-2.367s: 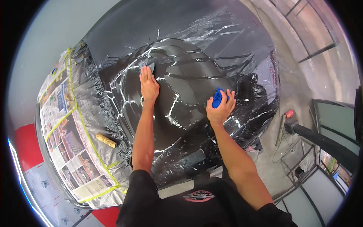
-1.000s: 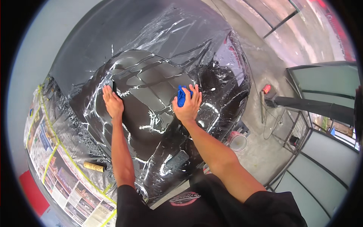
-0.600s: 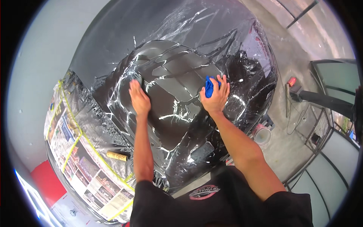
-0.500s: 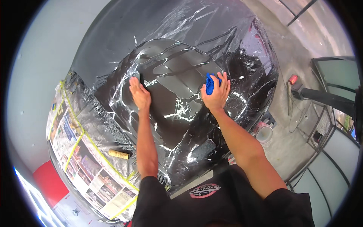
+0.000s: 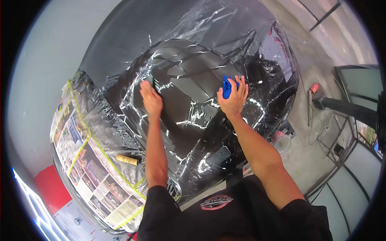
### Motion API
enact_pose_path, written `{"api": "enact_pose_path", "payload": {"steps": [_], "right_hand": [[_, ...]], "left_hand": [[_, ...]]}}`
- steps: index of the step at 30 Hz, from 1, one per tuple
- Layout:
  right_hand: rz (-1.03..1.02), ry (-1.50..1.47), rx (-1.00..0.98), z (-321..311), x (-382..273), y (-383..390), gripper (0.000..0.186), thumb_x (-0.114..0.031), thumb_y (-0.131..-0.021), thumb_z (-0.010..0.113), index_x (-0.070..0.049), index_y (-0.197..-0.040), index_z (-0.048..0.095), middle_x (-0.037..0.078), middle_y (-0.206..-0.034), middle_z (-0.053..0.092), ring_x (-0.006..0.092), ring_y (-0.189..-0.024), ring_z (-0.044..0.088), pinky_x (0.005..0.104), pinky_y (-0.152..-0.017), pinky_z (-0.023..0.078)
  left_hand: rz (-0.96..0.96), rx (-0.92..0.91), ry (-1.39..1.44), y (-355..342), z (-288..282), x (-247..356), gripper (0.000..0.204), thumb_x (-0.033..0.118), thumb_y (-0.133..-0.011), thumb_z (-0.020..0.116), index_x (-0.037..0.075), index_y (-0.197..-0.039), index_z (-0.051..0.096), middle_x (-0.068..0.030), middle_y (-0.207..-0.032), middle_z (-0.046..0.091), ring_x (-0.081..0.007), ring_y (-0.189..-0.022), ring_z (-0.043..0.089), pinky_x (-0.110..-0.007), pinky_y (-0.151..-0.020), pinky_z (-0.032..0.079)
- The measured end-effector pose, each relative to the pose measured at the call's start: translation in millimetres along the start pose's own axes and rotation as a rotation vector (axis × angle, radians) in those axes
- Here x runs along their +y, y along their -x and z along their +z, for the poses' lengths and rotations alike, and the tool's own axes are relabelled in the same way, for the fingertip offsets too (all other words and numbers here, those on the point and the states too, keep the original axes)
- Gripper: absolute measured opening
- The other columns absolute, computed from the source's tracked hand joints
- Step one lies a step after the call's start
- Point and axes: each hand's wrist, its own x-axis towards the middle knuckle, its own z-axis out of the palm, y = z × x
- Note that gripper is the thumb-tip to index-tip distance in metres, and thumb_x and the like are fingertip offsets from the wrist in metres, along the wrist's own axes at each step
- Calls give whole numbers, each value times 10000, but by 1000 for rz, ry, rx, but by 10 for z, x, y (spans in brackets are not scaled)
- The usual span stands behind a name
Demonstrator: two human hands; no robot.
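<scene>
clasping blue cloth (image 5: 227, 90), right grip (image 5: 234, 101) palm-down and curled

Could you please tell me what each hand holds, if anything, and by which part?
The right hand holds a bunched blue cloth by its sides. The left hand partly covers a dark pad; its grip cannot be told.

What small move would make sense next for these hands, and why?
Perhaps a short stroke of the left hand with the dark pad over the white streaks: the pad shows at its fingers, the streaks lie right beside it on the shiny dark panel, and the right hand holds the blue cloth off to one side.
</scene>
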Motion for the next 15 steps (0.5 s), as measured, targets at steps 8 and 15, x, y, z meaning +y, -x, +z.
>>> {"api": "enact_pose_path", "payload": {"steps": [8,15], "right_hand": [[9,74,34,-163,200,-96,524,-264,-788,755,-122,-1268,599,134,-1417,506,360,-1456,373,551,-1212,248],[-24,-10,39,0,-6,-44,520,-279,-794,745,-127,-1269,597,138,-1408,511,368,-1460,365,555,-1218,241]], "left_hand": [[309,-217,47,1267,-159,632,608,29,-930,520,-37,-1521,396,-253,-1580,386,-410,-1486,347,-503,-1233,262],[97,76,13,139,74,36,472,150,-1070,396,-25,-1508,412,-209,-1565,426,-377,-1494,327,-496,-1223,277]]}}
